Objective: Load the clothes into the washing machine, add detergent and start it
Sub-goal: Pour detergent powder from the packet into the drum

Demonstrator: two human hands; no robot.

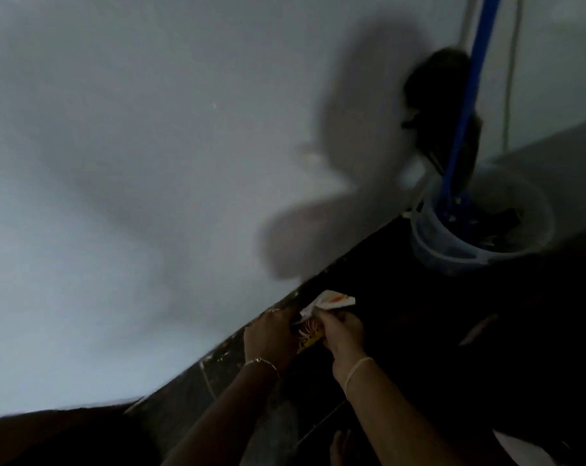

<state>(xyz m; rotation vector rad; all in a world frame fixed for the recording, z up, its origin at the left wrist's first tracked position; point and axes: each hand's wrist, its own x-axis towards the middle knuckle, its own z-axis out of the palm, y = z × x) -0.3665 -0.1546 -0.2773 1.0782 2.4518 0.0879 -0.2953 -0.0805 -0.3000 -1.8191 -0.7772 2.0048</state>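
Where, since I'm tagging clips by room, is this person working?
Probably a dim utility or wash corner, though no washing machine shows: a pale bucket holding a blue-handled cleaning tool stands on dark tiled floor beside a plain wall.

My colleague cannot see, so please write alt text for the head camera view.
The left hand and right hand grip a small white and yellow packet low beside a pale wall, in dim, blurred light. Farther right, a blue pole stands in a pale bucket.
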